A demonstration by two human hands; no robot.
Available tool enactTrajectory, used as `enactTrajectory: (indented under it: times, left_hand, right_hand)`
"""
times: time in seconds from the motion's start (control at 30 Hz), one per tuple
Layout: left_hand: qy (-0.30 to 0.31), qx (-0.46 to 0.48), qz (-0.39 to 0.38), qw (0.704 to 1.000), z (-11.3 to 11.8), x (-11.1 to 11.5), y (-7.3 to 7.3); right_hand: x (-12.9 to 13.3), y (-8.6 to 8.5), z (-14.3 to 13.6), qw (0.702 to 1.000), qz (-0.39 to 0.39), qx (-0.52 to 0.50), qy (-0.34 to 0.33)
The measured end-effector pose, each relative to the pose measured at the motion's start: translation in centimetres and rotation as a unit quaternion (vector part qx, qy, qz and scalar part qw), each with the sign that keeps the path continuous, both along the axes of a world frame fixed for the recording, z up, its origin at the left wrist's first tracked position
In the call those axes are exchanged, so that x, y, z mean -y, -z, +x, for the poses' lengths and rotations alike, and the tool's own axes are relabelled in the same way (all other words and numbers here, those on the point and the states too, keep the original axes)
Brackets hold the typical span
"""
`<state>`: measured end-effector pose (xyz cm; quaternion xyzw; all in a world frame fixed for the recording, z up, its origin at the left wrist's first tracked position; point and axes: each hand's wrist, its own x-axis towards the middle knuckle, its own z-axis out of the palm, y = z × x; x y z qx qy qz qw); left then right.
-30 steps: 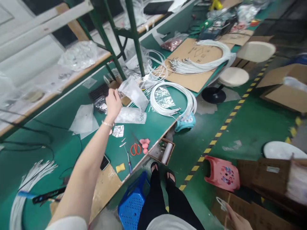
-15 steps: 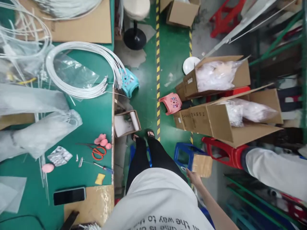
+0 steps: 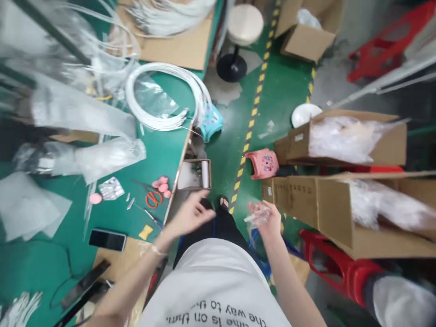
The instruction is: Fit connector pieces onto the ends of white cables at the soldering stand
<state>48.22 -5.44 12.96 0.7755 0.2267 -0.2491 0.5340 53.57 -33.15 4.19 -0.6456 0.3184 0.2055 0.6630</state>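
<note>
The right hand [image 3: 269, 220] pinches a small clear plastic bag [image 3: 256, 217] in front of the body, above the floor. The left hand [image 3: 190, 213] hovers open, fingers spread, just left of the bag, beside the green tabletop [image 3: 166, 154] edge.

Orange scissors [image 3: 154, 198] lie near a phone [image 3: 107, 239] on the bench; a pink stool [image 3: 262, 163] stands on the floor.

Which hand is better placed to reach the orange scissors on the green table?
Left, probably. The left hand is empty with fingers spread, hovering just off the table edge near the orange scissors. The right hand is farther away and already holds a small clear plastic bag.
</note>
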Motion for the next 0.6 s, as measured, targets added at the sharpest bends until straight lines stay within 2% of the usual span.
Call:
enactTrajectory:
  times: [0.07, 0.1, 0.13, 0.17, 0.27, 0.33, 0.47, 0.53, 0.6]
  left_hand:
    - [-0.015, 0.032, -0.126, 0.991, -1.2, 4.8, 0.9]
    - [-0.028, 0.046, -0.176, 0.983, -1.4, 6.3, 1.6]
    - [-0.045, 0.058, -0.216, 0.974, -1.2, 7.1, 2.4]
    - [-0.065, 0.065, -0.216, 0.972, -1.0, 7.1, 3.2]
    - [-0.13, 0.08, -0.151, 0.977, -0.3, 3.9, 4.6]
    - [-0.15, 0.09, -0.112, 0.978, -0.4, 1.1, 4.7]
    - [-0.114, 0.105, -0.067, 0.986, -0.5, -2.9, 3.0]
    - [-0.092, 0.106, -0.034, 0.99, -0.1, -4.9, 2.0]
    - [-0.101, 0.098, 0.033, 0.99, 0.7, -7.7, 1.4]
  right_hand:
    - [-4.5, -1.4, 1.5, 0.996, 0.069, 0.023, -0.046]
    - [-6.7, -2.0, 1.8, 0.993, 0.091, 0.032, -0.071]
    - [-8.6, -2.5, 1.9, 0.989, 0.105, 0.041, -0.095]
    - [-10.3, -2.8, 1.8, 0.986, 0.111, 0.051, -0.117]
    - [-13.7, -3.3, 0.8, 0.975, 0.093, 0.08, -0.188]
    - [-15.0, -3.4, -0.1, 0.961, 0.079, 0.088, -0.248]
    - [-17.3, -3.4, -0.7, 0.932, 0.087, 0.072, -0.344]
    - [-18.3, -3.3, 0.2, 0.927, 0.085, 0.067, -0.359]
    - [-19.1, -3.0, 1.8, 0.93, 0.075, 0.07, -0.353]
